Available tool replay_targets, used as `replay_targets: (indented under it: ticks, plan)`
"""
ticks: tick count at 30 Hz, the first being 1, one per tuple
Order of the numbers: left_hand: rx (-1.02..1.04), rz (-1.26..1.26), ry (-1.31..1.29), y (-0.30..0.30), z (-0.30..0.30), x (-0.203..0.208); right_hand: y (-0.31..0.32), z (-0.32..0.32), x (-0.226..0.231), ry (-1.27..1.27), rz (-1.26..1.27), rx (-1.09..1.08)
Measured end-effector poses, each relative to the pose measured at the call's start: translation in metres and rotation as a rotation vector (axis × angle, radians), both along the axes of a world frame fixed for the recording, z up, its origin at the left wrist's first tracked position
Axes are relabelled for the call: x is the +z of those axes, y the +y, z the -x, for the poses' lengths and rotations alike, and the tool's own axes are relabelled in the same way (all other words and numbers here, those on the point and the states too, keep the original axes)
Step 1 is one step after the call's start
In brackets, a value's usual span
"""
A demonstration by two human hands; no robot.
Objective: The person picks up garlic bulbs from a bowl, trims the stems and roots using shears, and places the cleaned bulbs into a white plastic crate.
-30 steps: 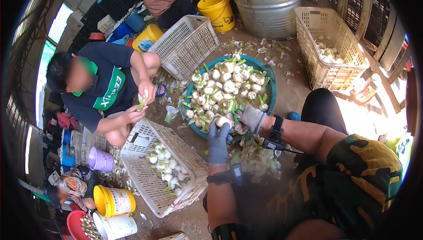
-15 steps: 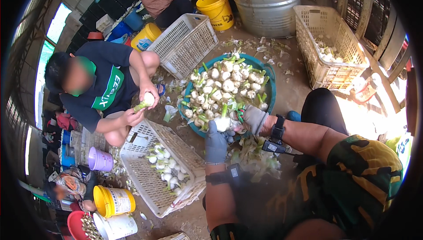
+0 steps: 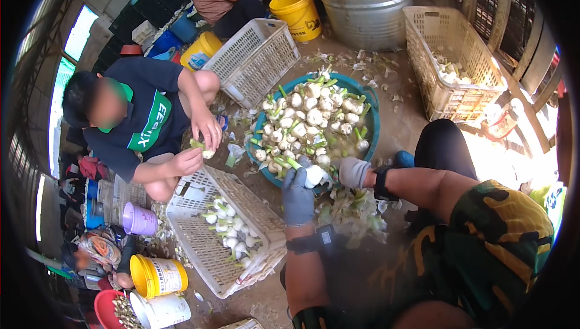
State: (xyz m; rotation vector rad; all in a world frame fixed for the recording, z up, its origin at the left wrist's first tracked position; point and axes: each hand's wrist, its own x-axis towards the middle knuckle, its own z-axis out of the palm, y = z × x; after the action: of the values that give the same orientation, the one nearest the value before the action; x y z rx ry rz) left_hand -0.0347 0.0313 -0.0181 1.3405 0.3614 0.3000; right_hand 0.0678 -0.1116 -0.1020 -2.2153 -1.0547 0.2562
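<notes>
My left hand (image 3: 297, 197), in a grey glove, is closed round a white garlic bulb (image 3: 315, 176) whose green stem points up and left. Close by on the right, my right hand (image 3: 353, 172) is also gloved, its fingers curled beside the bulb's root end; what it grips is hidden. Both hands are at the near rim of a round teal tub (image 3: 373, 125), heaped with garlic bulbs (image 3: 313, 117) with short green stems. Loose peeled skins (image 3: 356, 213) lie just below my hands.
Left of the tub, a white plastic crate (image 3: 199, 253) holds trimmed bulbs. A co-worker (image 3: 145, 105) sits beside it, handling a bulb. More crates (image 3: 254, 60) (image 3: 450, 96), yellow buckets (image 3: 296, 13) (image 3: 158, 276) and a large metal tub (image 3: 365, 15) stand around. Skins litter the floor.
The bulb in my left hand has tipped, its stem swinging from upright to the left. My right hand has moved slightly down and right; the green-handled tool seen in it earlier is now out of sight.
</notes>
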Motion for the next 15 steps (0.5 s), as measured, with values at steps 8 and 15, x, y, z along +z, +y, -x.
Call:
replay_targets:
  ticks: [8,15]
  plan:
    - [-0.021,0.185,-0.189,0.006,-0.006,-0.014,-0.022,0.017,0.001,-0.073,0.446,0.372]
    - [0.398,-0.655,0.126,0.047,0.022,0.028,0.007,0.008,0.018,-0.003,0.147,0.246]
